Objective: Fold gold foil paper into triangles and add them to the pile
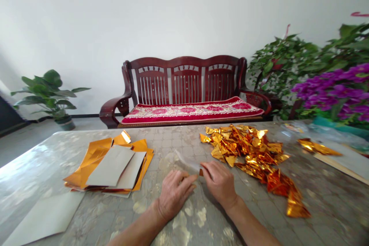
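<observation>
Folded gold foil (245, 150) already makes a big heap on the patterned table cover (175, 146) in the head view, while flat orange sheets (93, 157) under grey sheets (111, 165) lie stacked at left. Our left hand (174, 196) and right hand (219, 182) sit close together at a small orange piece (201, 172) and clear plastic film (184, 160); we cannot tell which grips.

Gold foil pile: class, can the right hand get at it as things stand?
Probably yes: the right hand lies just beside the gold foil pile with nothing between them, though it seems busy holding clear plastic with the left hand.
</observation>
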The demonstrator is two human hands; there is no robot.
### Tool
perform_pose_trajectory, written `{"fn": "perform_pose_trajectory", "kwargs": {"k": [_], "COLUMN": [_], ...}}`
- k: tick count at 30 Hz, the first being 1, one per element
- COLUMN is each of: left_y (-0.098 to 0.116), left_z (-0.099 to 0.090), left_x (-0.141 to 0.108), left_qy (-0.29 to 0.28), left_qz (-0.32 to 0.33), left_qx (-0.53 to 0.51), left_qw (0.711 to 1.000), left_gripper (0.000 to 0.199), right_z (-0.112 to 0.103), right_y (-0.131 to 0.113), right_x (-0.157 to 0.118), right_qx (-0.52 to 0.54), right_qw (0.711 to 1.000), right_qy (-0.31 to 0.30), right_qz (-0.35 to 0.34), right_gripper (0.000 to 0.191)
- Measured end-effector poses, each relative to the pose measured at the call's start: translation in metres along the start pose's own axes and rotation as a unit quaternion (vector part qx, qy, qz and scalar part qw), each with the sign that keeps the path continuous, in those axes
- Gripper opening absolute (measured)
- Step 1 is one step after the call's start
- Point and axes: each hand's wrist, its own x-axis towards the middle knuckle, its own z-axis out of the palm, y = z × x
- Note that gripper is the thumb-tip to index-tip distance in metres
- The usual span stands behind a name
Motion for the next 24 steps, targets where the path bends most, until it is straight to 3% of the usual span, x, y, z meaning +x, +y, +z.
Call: {"fn": "perform_pose_trajectory", "kwargs": {"k": [6, 10, 19, 24], "left_y": [0.0, -0.003, -0.019, -0.022], "left_z": [0.001, 0.001, 0.011, 0.007], "left_x": [-0.001, 0.004, 0.004, 0.007], "left_qy": [0.03, 0.014, 0.022, -0.037], "left_qz": [-0.031, -0.058, -0.184, -0.185], "left_qx": [-0.053, -0.053, -0.169, -0.093], "left_qw": [0.998, 0.997, 0.968, 0.978], "left_gripper": [0.026, 0.016, 0.017, 0.012], "right_z": [-0.006, 0.0, -0.003, 0.003], "right_y": [-0.016, -0.025, -0.008, -0.002], "right_x": [0.002, 0.0, 0.004, 0.002], "right_qx": [-0.083, -0.096, -0.086, -0.077], "right_qw": [0.991, 0.987, 0.992, 0.991], "right_qy": [-0.011, -0.01, -0.03, -0.064], "right_qz": [-0.103, -0.131, -0.085, -0.087], "right_gripper": [0.024, 0.021, 0.017, 0.019]}}
